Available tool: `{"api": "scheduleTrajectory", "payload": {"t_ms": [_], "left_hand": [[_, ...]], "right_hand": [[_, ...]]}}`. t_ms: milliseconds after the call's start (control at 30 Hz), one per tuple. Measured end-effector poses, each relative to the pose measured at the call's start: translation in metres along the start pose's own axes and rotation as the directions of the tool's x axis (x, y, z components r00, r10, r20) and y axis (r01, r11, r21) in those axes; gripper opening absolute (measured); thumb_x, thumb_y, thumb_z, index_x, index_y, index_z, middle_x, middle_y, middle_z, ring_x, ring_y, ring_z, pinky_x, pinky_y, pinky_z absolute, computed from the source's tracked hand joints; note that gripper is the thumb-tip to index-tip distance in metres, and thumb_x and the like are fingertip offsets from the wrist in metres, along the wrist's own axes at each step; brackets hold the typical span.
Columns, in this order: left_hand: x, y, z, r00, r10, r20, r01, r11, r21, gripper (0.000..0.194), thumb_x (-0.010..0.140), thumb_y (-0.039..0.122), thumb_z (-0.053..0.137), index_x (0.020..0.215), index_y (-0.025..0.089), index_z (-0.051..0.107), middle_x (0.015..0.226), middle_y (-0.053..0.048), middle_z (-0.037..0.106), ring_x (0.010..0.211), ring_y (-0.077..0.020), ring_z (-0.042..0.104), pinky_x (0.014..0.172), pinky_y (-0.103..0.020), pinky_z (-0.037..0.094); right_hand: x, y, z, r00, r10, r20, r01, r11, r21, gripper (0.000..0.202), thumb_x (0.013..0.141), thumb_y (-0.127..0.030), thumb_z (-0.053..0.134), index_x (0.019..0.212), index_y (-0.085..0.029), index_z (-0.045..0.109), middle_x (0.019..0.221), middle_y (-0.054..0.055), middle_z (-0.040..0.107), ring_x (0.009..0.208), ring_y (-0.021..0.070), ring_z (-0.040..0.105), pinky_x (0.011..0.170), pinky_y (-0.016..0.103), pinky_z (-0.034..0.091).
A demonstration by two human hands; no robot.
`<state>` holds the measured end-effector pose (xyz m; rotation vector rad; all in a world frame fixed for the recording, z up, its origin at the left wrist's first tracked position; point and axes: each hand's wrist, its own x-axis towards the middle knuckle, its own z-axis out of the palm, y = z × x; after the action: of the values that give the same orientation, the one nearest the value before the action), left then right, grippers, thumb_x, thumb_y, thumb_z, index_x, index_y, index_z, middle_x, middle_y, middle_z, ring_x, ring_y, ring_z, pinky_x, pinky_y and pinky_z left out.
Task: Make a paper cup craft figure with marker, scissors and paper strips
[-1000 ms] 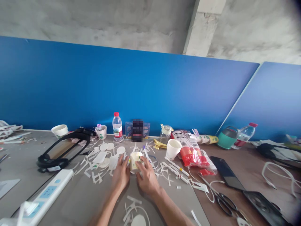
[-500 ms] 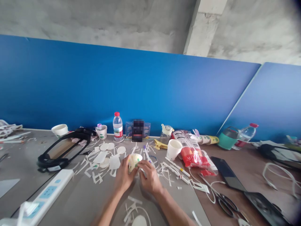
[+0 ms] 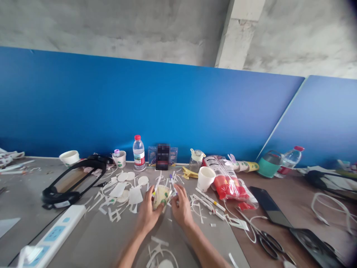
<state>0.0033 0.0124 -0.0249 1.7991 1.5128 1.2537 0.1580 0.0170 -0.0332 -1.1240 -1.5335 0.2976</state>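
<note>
1. Step, my read: I was handling the patterned cup (image 3: 161, 198), with my left hand (image 3: 149, 214) as the holder and my right hand (image 3: 182, 210) free beside it.
2. Cup location: front and centre over the table (image 3: 106, 238), between my hands, wide end up and a bit tilted. Couldn't tell if its base touched the surface.
3. Left: grasping the cup. Fingers wrapped the 9 o'clock side, thumb pressed across the near wall toward 6 o'clock. Moderately closed, not a fist.
4. Right: released, at the cup's 3 o'clock. Fingers part-curled and spread, thumb near the wall. Narrow gap, nothing seen in the grip.
5. Next move, judged: a two-handed hold called for closing the right fingers lightly on the 3 o'clock wall while the left kept the cup steady. Thin-looking wall, so a hard squeeze could have dented it.
6. Around the cup: paper scraps (image 3: 135, 195) at 9 to 10 o'clock, more at 6. Bottle (image 3: 138, 156) at 11. White cup (image 3: 205, 179) between 2 and 3, red packet (image 3: 225, 182) farther out near 3. Markers (image 3: 210, 201) at 3, scissors (image 3: 269, 243) between 3 and 4. Power strip (image 3: 57, 236) between 8 and 9.
7. Scraps sat close to both hands, so a low sweep could have dragged some along.
</note>
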Motion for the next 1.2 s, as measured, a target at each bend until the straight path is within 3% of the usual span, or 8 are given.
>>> {"api": "scheduleTrajectory", "payload": {"t_ms": [200,333,433,533,667,867,1033,1200], "left_hand": [[-0.003,0.005,0.0,0.979,-0.084,0.185,0.138,0.945,-0.298,0.063,0.082,0.048,0.053,0.137,0.021,0.036,0.126,-0.013,0.056,0.084,-0.0194,0.064,0.073,-0.034,0.054],[0.0,0.009,-0.004,0.946,-0.21,0.246,0.294,0.875,-0.384,0.064,0.081,0.06,0.049,0.13,0.019,0.047,0.123,-0.012,0.059,0.083,-0.0199,0.065,0.065,-0.029,0.053],[0.003,0.009,-0.006,0.929,-0.198,0.313,0.319,0.858,-0.403,0.055,0.078,0.061,0.053,0.112,0.017,0.059,0.087,-0.005,0.068,0.063,-0.0165,0.061,0.052,-0.025,0.046],[0.006,0.006,-0.006,0.931,-0.187,0.314,0.319,0.836,-0.448,0.044,0.076,0.059,0.057,0.086,0.017,0.062,0.057,0.004,0.054,0.048,-0.0117,0.049,0.047,-0.023,0.038],[0.01,0.0,-0.008,0.942,-0.25,0.225,0.324,0.858,-0.4,0.042,0.074,0.06,0.056,0.067,0.018,0.056,0.05,0.005,0.049,0.047,-0.0118,0.047,0.047,-0.023,0.035],[0.009,-0.003,-0.006,0.954,-0.203,0.219,0.265,0.914,-0.307,0.045,0.077,0.061,0.049,0.081,0.019,0.061,0.049,0.004,0.053,0.048,-0.0174,0.054,0.05,-0.028,0.041],[0.006,-0.01,-0.002,0.974,-0.174,0.145,0.199,0.964,-0.176,0.048,0.083,0.053,0.046,0.117,0.02,0.051,0.087,-0.004,0.069,0.052,-0.0162,0.059,0.054,-0.03,0.048],[0.01,-0.017,0.0,0.991,0.012,-0.133,-0.017,0.999,-0.037,0.036,0.086,0.037,0.044,0.116,0.018,0.051,0.116,-0.015,0.061,0.081,-0.0212,0.063,0.079,-0.039,0.051]], "right_hand": [[0.008,-0.008,-0.005,0.981,0.191,0.036,-0.195,0.962,0.191,0.03,0.08,-0.024,0.051,0.104,-0.015,0.066,0.083,0.006,0.063,0.062,0.0138,0.055,0.06,0.026,0.048],[0.016,-0.015,-0.008,0.86,0.464,0.211,-0.502,0.701,0.506,0.029,0.076,-0.037,0.057,0.087,-0.013,0.07,0.055,-0.003,0.052,0.044,0.0081,0.039,0.043,0.02,0.033],[0.017,-0.017,-0.007,0.806,0.522,0.277,-0.575,0.582,0.575,0.031,0.071,-0.04,0.063,0.084,-0.013,0.07,0.05,-0.004,0.048,0.042,0.0068,0.034,0.041,0.02,0.029],[0.014,-0.015,-0.005,0.844,0.502,0.191,-0.519,0.671,0.53,0.027,0.072,-0.034,0.061,0.089,-0.015,0.069,0.061,-0.002,0.056,0.048,0.0089,0.043,0.045,0.02,0.036],[0.015,-0.005,-0.011,0.945,0.312,-0.097,-0.276,0.921,0.275,0.023,0.077,-0.023,0.052,0.092,-0.017,0.067,0.083,0.005,0.062,0.067,0.0153,0.056,0.058,0.026,0.047],[0.022,0.012,-0.024,0.961,0.066,-0.27,-0.083,0.995,-0.052,0.042,0.08,-0.012,0.043,0.118,-0.018,0.058,0.124,0.014,0.051,0.113,0.025,0.052,0.087,0.04,0.049],[0.018,0.022,-0.018,0.98,-0.061,-0.191,0.036,0.991,-0.128,0.041,0.083,-0.01,0.039,0.12,-0.018,0.055,0.123,0.015,0.051,0.117,0.025,0.051,0.088,0.041,0.05],[0.014,0.024,-0.015,0.977,-0.078,-0.199,0.05,0.988,-0.143,0.04,0.086,-0.011,0.039,0.123,-0.016,0.052,0.12,0.016,0.052,0.113,0.0252,0.053,0.085,0.041,0.051]]}}
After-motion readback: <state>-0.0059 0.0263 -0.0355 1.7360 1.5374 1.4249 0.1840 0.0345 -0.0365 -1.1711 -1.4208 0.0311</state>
